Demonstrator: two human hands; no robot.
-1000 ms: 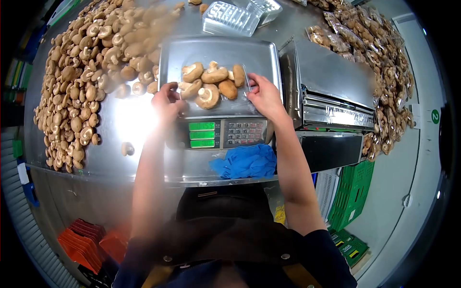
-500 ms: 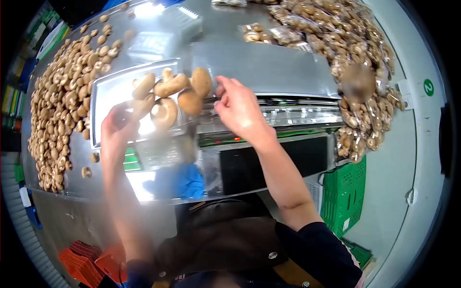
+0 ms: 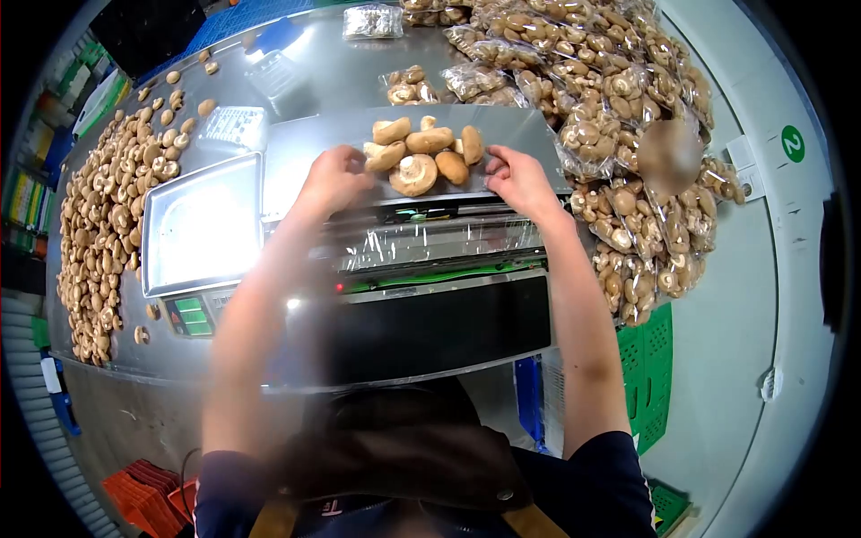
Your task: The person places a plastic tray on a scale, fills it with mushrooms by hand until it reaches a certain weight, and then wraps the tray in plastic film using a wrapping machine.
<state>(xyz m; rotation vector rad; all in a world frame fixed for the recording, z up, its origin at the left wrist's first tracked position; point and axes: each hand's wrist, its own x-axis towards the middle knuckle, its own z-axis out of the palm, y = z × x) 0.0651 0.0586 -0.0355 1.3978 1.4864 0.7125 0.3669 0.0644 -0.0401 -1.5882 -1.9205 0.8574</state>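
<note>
A small group of brown mushrooms (image 3: pixel 414 175) sits on the metal top of a film wrapping machine (image 3: pixel 305 143), seemingly in a clear tray whose edges barely show. My left hand (image 3: pixel 337 182) closes at the group's left side, fingers curled in against it. On the right side my right hand (image 3: pixel 520 182) pinches thumb and fingers together at about the same level. Just in front of the mushrooms, shiny clear film (image 3: pixel 439 247) stretches across the machine's opening. Below it lies a black panel (image 3: pixel 430 327).
A weighing scale's tray (image 3: pixel 202 229) stands left of the machine. Beyond it spreads a pile of loose mushrooms (image 3: pixel 112 224). Clear punnets (image 3: pixel 235 127) lie behind the scale. Packed mushrooms in film (image 3: pixel 619 134) heap up at right. A green crate (image 3: pixel 647 368) stands below.
The mushrooms have moved right, from over the scale onto the machine top, keeping their arrangement. Both hands have shifted right, and the right fingers have closed in. The view has turned slightly.
</note>
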